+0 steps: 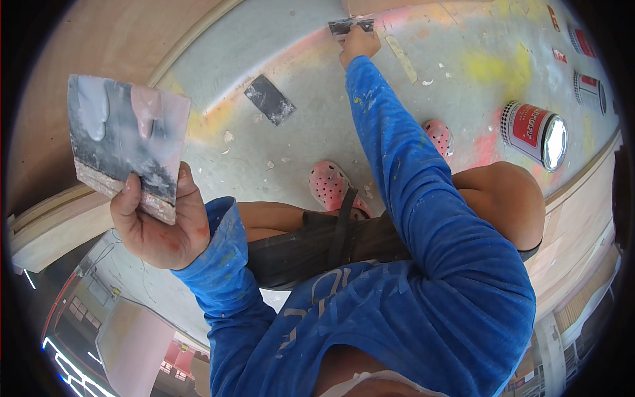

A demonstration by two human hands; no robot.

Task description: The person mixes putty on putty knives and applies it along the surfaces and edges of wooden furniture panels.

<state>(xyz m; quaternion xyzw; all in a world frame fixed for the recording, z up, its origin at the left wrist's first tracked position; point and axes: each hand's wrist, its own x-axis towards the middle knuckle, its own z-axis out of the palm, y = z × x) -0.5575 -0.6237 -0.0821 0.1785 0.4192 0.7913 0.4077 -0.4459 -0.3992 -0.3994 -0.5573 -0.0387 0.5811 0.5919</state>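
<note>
My left hand (162,225) is raised at the left, its fingers and thumb closed on the wooden edge strip of a wide putty scraper (126,155). A grey-white blob and a pink blob of putty (147,109) cling to its smeared dark blade. Far ahead, my right hand (360,46) reaches out over the paint-stained surface, gripping a small dark scraper (342,28) with pale smears, near the base of a wooden panel. Between the hands, a dark rectangular sheet (270,99) with whitish residue along one edge lies flat; its exact kind is unclear.
A red-labelled paint can (532,134) lies at the right, with another can (589,92) beyond it. A pale strip (401,59) and putty crumbs lie on the grey floor (304,132). A wooden panel edge (63,225) runs along the left, beside pink clogs (331,185) on my feet.
</note>
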